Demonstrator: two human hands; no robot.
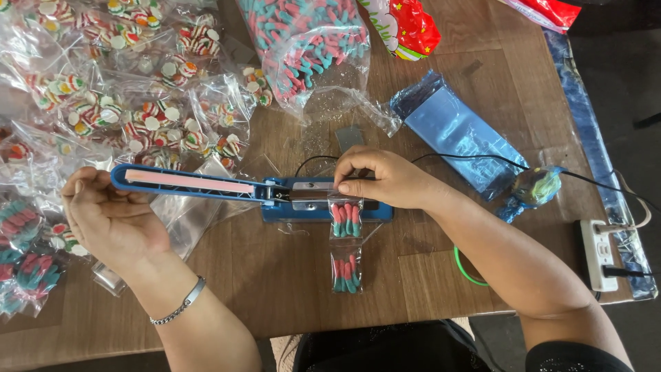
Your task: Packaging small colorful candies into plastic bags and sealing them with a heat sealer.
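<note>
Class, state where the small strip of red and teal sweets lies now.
In the head view, the sweet strip lies centre, its top under the right hand on the blue sealer.

— What's on the sealer?

— A narrow clear candy bag (346, 241), filled with red-and-teal gummies in two clumps. Its top edge lies across the bar of the blue heat sealer (323, 201); the rest trails toward the desk's near edge.

— And the sealer?

— Its long arm (189, 182), with a pink strip, stands raised to the left.
</note>
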